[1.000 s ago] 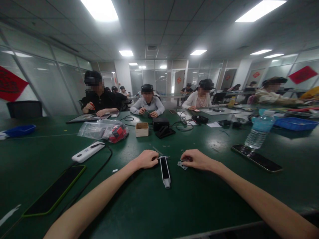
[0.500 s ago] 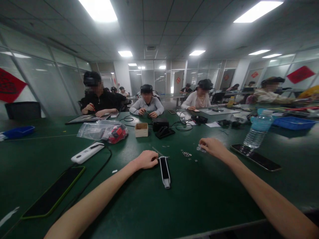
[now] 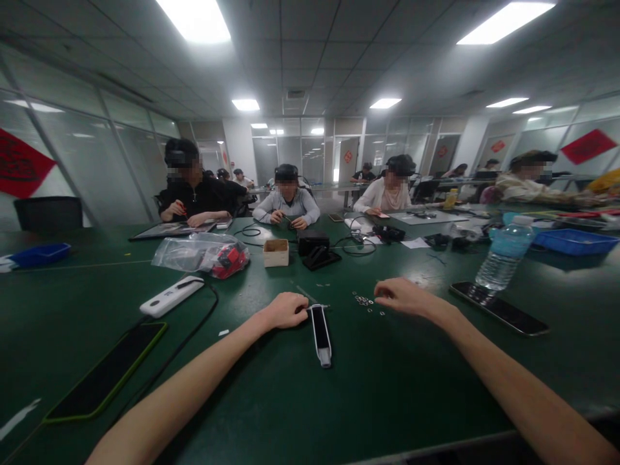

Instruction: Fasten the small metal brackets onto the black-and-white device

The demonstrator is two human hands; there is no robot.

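Note:
My left hand (image 3: 287,310) rests on the green table, fingers curled around a thin rod (image 3: 320,306). This rod reaches across the top end of a slim white-framed device (image 3: 321,336) with a dark middle, lying lengthwise on the table. To the right is a scatter of small pale rings or links (image 3: 362,300), too small to tell exactly. My right hand (image 3: 404,296) hovers low just right of them, fingers bent and slightly apart, with nothing visible between the tips.
A small box (image 3: 276,252), a black stand (image 3: 320,256) and a clear bag with red things (image 3: 206,256) lie farther back. A white power strip (image 3: 172,296) and a phone (image 3: 106,371) are left. Another phone (image 3: 498,309) and a water bottle (image 3: 504,255) stand right. Co-workers sit opposite.
My right hand has shifted left toward the small rings; the clear thing at its fingertips no longer shows. My left hand and the white-framed device have stayed in place.

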